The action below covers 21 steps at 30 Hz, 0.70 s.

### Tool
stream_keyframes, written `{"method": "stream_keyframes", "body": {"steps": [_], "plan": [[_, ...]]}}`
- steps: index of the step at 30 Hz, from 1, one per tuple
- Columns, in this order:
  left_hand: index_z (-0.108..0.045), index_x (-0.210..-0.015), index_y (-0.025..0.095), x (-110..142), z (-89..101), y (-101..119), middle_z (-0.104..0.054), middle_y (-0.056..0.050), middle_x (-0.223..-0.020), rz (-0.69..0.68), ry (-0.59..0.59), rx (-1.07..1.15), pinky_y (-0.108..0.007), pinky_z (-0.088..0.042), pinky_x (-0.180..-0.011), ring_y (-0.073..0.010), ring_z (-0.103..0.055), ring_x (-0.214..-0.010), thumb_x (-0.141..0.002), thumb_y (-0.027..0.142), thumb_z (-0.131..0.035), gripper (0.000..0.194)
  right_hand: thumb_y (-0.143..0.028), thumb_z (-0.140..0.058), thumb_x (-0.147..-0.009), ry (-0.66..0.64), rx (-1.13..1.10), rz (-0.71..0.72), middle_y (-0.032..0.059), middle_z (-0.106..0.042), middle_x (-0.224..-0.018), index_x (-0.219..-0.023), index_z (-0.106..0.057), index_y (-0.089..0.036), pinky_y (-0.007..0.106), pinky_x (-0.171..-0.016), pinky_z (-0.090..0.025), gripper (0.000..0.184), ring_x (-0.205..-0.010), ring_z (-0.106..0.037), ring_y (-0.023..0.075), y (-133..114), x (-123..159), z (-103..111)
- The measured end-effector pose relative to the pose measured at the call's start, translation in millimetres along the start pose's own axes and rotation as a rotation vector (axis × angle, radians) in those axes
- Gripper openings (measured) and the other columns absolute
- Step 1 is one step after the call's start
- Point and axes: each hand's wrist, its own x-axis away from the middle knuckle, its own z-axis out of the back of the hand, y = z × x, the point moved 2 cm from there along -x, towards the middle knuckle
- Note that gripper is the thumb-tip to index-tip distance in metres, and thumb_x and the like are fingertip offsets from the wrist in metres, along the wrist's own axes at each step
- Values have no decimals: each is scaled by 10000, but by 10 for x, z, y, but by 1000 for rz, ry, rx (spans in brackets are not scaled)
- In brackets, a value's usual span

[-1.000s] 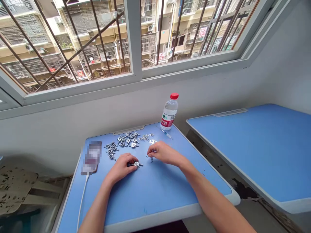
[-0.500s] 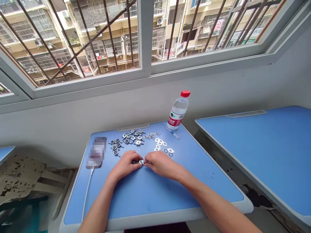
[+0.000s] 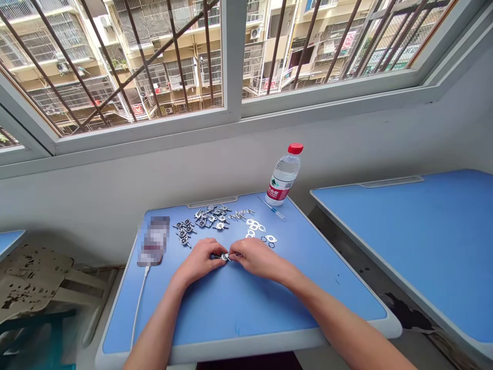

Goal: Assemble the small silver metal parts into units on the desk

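Observation:
A small silvery metal fitting [image 3: 224, 257] is pinched between the thumb and fingers of my left hand [image 3: 201, 262], just above the blue desk. My right hand [image 3: 254, 256] has its fingertips pressed together at the fitting's right side. Something small and dark shows between those fingers, too hidden to name. Beyond my hands lie several similar metal fittings [image 3: 211, 217] in a loose pile, with a smaller cluster [image 3: 185, 231] to the left. Tiny metal pieces [image 3: 238, 215] are right of the pile. Flat oval metal plates [image 3: 254, 225] and thin dark rings [image 3: 271, 245] lie behind my right hand.
A water bottle [image 3: 283, 177] with a red cap stands at the desk's back right, beside a thin blue-handled screwdriver [image 3: 274, 210]. At the left lies a phone [image 3: 154, 240] with a white cable [image 3: 139, 303]. Another blue desk [image 3: 416, 231] stands to the right, past a gap.
Both hands stay at the same spot around the fitting. The fitting's position between the fingers looks almost the same; the whole view has shifted very slightly.

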Motion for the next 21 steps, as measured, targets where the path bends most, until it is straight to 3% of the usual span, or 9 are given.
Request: {"method": "stream_keyframes", "body": {"steps": [11, 16, 21], "plan": [[-670, -912, 220, 6, 12, 40, -608, -13, -854, 19, 2, -2, -301, -415, -807, -199, -535, -878, -793, 234, -629, 127, -259, -506, -955, 111, -109, -36, 53, -744, -888, -957, -707, -194, 247, -639, -344, 211, -827, -659, 188, -3, -59, -111], [-655, -1002, 225, 7, 19, 67, -614, -12, -869, 19, 8, -13, -318, -417, -837, -201, -542, -887, -796, 231, -624, 208, -222, -480, -947, 195, -114, -85, 47, -736, -848, -980, -696, -204, 252, -624, -342, 219, -781, -652, 183, 70, -41, -51], [-644, -935, 230, 7, 32, 98, -612, -7, -852, 30, 24, -12, -314, -420, -825, -199, -547, -870, -802, 227, -600, 141, -212, -491, -928, 270, -159, -113, 43, -728, -855, -923, -693, -204, 251, -628, -348, 202, -790, -632, 176, 197, -32, 53]]}}
